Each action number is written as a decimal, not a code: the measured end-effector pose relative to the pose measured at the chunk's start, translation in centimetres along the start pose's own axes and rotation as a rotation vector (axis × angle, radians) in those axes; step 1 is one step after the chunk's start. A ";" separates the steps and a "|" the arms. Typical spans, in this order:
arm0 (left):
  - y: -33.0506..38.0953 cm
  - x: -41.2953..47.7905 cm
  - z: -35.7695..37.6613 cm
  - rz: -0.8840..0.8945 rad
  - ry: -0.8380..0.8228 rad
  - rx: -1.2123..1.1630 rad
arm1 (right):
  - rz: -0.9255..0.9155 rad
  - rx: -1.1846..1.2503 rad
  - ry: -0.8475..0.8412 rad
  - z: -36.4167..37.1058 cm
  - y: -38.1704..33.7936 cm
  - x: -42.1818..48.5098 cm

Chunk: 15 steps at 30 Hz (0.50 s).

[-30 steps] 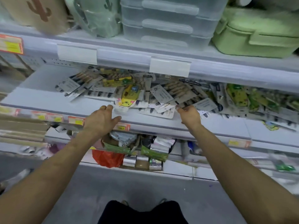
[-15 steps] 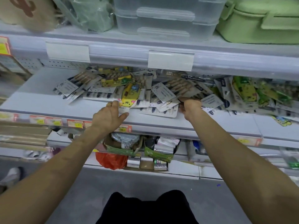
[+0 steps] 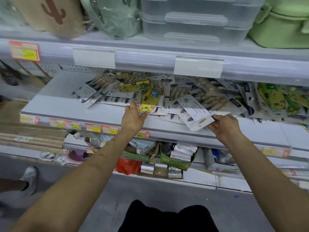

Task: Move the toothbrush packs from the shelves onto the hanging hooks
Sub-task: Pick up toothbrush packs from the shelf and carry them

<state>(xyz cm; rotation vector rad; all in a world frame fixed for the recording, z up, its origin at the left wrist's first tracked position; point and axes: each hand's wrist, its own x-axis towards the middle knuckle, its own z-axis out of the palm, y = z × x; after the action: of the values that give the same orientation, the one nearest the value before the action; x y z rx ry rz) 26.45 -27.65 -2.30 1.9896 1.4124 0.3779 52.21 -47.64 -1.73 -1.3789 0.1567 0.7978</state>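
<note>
A loose heap of toothbrush packs covers the middle shelf. My right hand pinches the near end of a white-carded pack of brown-handled toothbrushes and has drawn it toward the shelf's front edge. My left hand wears a ring and closes its thumb and fingers on the lower end of a yellow cartoon toothbrush pack, which still lies on the heap. More yellow-green packs lie at the right. No hanging hooks are in sight.
The shelf above holds a cactus bag, clear plastic boxes and a green lunch box. Below, cardboard boxes and an orange bag crowd the bottom shelf. Another person's shoe stands at the left on the floor.
Both hands reached further into the heap. The right hand took hold of the white-carded pack and pulled it forward; the left hand closed on the yellow pack.
</note>
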 end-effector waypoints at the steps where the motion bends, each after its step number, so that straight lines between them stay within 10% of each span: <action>1: -0.1 0.2 0.1 -0.015 0.010 -0.035 | -0.007 0.000 -0.005 -0.3 0.0 -0.2; 15: -0.2 0.9 1.5 -0.347 0.037 -0.768 | 0.039 0.089 -0.077 -3.6 2.0 -3.3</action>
<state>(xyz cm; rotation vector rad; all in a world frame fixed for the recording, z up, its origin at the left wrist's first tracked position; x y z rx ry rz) 27.47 -27.26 -3.67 1.1070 1.3290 0.6754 49.89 -52.34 -2.39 -1.2626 0.1579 0.8653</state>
